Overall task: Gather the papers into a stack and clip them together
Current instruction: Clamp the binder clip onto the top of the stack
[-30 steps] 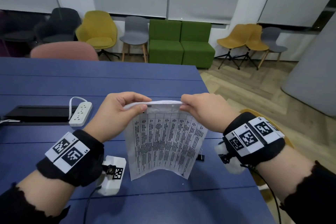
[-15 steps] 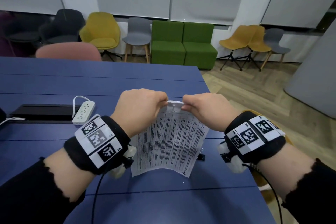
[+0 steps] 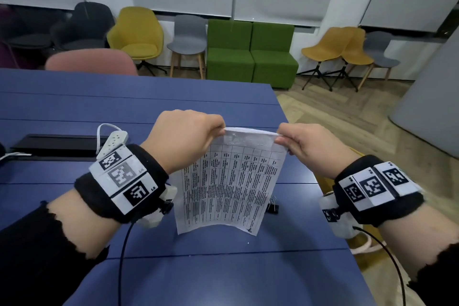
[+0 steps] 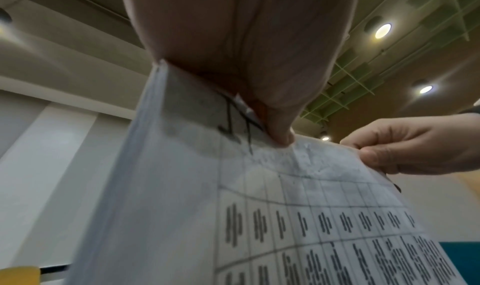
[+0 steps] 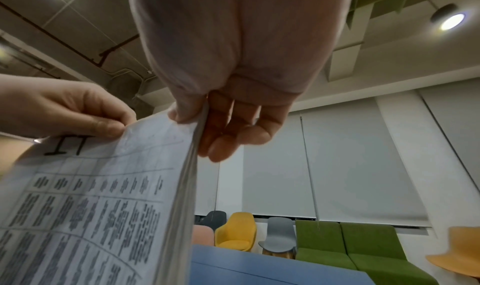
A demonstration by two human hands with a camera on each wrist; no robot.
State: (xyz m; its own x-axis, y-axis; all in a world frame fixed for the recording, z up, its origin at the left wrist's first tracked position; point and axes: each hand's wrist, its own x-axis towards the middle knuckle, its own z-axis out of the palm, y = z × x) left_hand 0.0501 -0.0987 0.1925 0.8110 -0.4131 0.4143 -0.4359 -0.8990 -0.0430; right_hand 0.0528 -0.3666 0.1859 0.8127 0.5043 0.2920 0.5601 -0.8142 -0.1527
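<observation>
A stack of printed papers [image 3: 228, 181] hangs upright above the blue table [image 3: 124, 102], its lower edge near the tabletop. My left hand [image 3: 188, 136] pinches the stack's top left corner and my right hand [image 3: 308, 146] pinches the top right corner. The wrist views show the same sheets with a printed table [image 4: 285, 217] [image 5: 91, 207], thumb in front and fingers behind. A black binder clip [image 3: 272, 206] lies on the table just behind the stack's right edge, mostly hidden.
A white power strip [image 3: 113, 141] and a black cable tray [image 3: 54, 143] sit at the left of the table. The table's right edge [image 3: 310, 171] runs close under my right wrist. Chairs and a green sofa [image 3: 250, 57] line the far wall.
My left hand shifted right along the top edge and rolled over so its back faces up, then slid back left. The stack stays upright, its lower edge still near the table.
</observation>
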